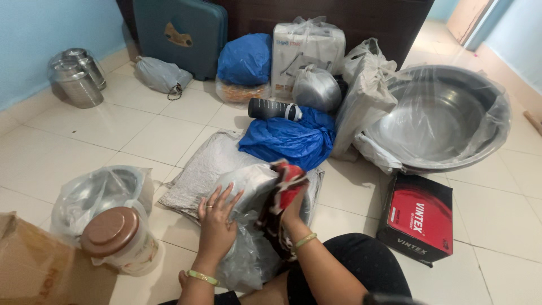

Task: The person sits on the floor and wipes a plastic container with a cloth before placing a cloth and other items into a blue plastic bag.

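- My left hand (217,217) lies flat, fingers spread, pressing on the clear plastic wrapping (248,186) of a bundle in front of my knee
- My right hand (291,197) is closed around the red and black cloth (282,197), pinching it at the bundle's right edge
- The bundle rests on a grey sack (197,169) on the tiled floor (141,130)
- Just beyond it: blue bag (291,138)
- To my right: red and black box (418,217)
- To my left: brown-lidded jar (116,234)
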